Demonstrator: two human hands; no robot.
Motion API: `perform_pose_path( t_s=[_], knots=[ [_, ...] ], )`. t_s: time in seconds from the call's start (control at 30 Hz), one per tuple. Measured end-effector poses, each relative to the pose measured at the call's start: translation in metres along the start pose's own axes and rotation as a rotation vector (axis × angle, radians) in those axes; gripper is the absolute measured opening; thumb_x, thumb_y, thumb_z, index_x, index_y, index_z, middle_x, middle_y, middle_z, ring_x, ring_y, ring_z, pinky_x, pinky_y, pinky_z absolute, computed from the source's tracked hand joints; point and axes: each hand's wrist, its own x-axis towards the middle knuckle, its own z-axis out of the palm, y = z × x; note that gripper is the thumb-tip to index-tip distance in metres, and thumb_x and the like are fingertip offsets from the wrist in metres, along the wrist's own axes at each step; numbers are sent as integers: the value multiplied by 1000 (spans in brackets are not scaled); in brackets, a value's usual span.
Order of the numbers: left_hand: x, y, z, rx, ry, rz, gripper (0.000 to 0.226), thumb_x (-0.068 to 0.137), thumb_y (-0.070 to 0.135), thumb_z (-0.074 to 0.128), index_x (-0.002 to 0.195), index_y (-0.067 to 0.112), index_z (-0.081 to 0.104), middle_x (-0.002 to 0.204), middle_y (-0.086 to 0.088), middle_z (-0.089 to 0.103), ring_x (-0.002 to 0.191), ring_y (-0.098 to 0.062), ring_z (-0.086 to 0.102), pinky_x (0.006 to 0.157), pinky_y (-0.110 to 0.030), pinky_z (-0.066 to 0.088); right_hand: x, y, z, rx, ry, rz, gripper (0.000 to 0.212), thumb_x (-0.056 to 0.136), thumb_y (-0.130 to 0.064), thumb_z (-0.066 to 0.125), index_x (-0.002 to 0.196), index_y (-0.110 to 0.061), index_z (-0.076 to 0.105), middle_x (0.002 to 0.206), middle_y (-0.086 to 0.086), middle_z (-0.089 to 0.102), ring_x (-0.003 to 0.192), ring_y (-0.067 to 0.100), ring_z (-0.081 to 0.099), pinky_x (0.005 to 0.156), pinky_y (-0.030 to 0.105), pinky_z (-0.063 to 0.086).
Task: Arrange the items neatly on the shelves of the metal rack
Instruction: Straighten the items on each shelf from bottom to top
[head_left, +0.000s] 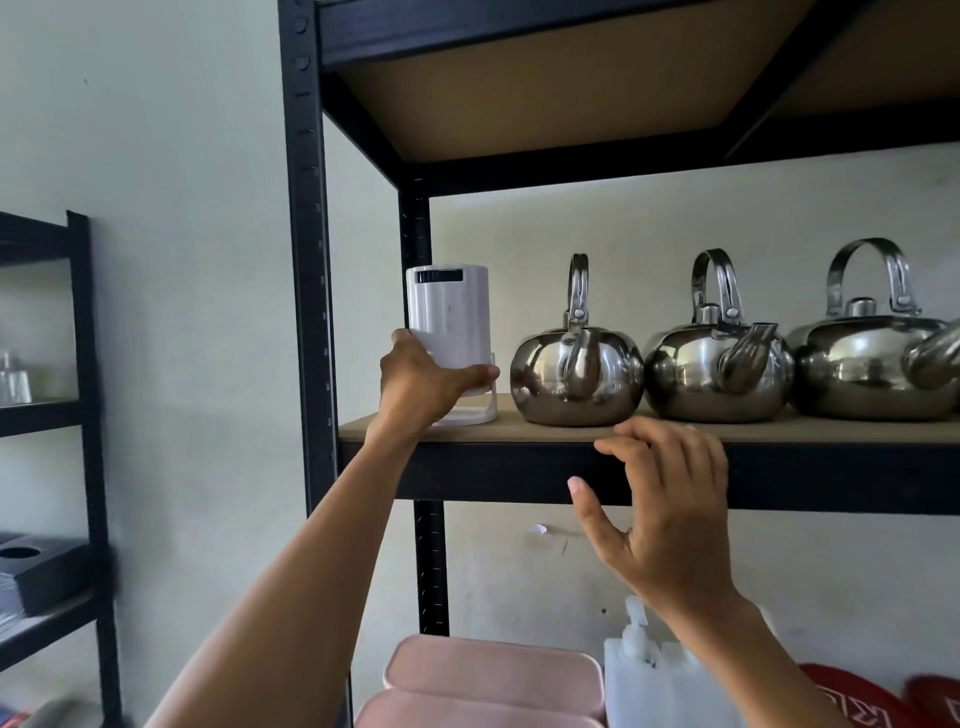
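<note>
1. My left hand is clamped round the lower part of a white cylindrical device, with the thumb across its front.
2. The device stands upright, and its white stand sits on the shelf board, close to the corner post of the metal rack.
3. My right hand holds nothing. Its fingers are spread apart in front of the shelf's dark front edge, and I cannot tell whether the fingertips touch the board.
4. To the right of my left hand, three steel kettles stand in a row on the same board. The nearest kettle is just beside the device and just above my right fingertips.
5. Below my right hand are pink tubs and a white pump bottle.
</note>
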Motion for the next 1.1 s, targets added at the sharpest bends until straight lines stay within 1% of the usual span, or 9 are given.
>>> perform_pose_path(
  t_s=[0.2, 0.37, 0.43, 0.53, 0.6, 0.77, 0.9, 1.0, 1.1],
  knots=[
    [-3, 1, 1, 14, -11, 25, 88, 65, 46, 87, 129, 7, 40, 110, 1, 47, 95, -18, 47, 75, -27, 40, -1, 0, 0, 4, -4, 2, 28, 83, -37, 58, 100, -16, 54, 99, 9, 63, 95, 28, 55, 94, 44, 37],
    [-4, 3, 1, 23, -28, 47, 86, 69, 48, 84, 130, 6, 40, 109, 1, 45, 96, -16, 45, 75, -25, 37, -1, 0, 1, -2, -2, 4, 28, 83, -37, 58, 100, -15, 54, 99, 10, 63, 96, 27, 55, 94, 44, 38],
    [-4, 3, 1, 13, -37, 46, 84, 69, 48, 83, 129, 7, 41, 109, 2, 46, 95, -16, 47, 73, -24, 37, -1, 0, 1, 0, -3, 4, 28, 83, -37, 59, 99, -14, 55, 99, 10, 63, 95, 28, 55, 94, 45, 38],
    [-3, 3, 2, 11, -48, 52, 83, 68, 49, 83, 127, 9, 43, 109, 2, 48, 95, -16, 48, 63, -21, 37, -1, 0, 1, 4, -8, 4, 28, 83, -37, 59, 100, -15, 54, 99, 10, 63, 95, 28, 55, 93, 45, 39],
    [-3, 3, 3, 18, -46, 55, 84, 67, 50, 83, 128, 9, 43, 110, 2, 49, 96, -16, 49, 61, -20, 36, -1, 0, 1, 7, -8, 4, 28, 84, -37, 58, 100, -15, 54, 99, 10, 63, 95, 28, 55, 93, 45, 38],
    [-2, 3, 4, 31, -39, 54, 83, 67, 51, 84, 126, 9, 44, 109, 2, 50, 95, -17, 49, 65, -23, 37, 0, 0, 0, 1, -16, 7, 28, 84, -37, 58, 101, -16, 53, 99, 10, 63, 96, 27, 55, 94, 44, 39],
    [-3, 2, 4, 31, -39, 50, 84, 66, 50, 84, 127, 9, 44, 112, 1, 51, 96, -17, 49, 72, -25, 38, -1, 0, 0, 1, -17, 5, 28, 85, -37, 58, 101, -15, 54, 100, 10, 63, 97, 28, 55, 94, 45, 39],
    [-7, 2, 3, 39, -30, 34, 91, 64, 53, 85, 131, 8, 41, 117, -1, 52, 102, -19, 52, 77, -28, 41, -1, 0, -1, 6, -22, 6, 27, 85, -36, 58, 102, -15, 53, 101, 10, 63, 96, 29, 56, 95, 46, 40],
    [-14, 1, 4, 88, 23, 53, 89, 65, 60, 81, 125, 8, 40, 120, -7, 56, 109, -27, 54, 76, -32, 44, -3, 1, -3, 0, -49, -7, 29, 85, -36, 58, 104, -15, 53, 105, 10, 62, 98, 30, 57, 98, 47, 39]
  ],
)
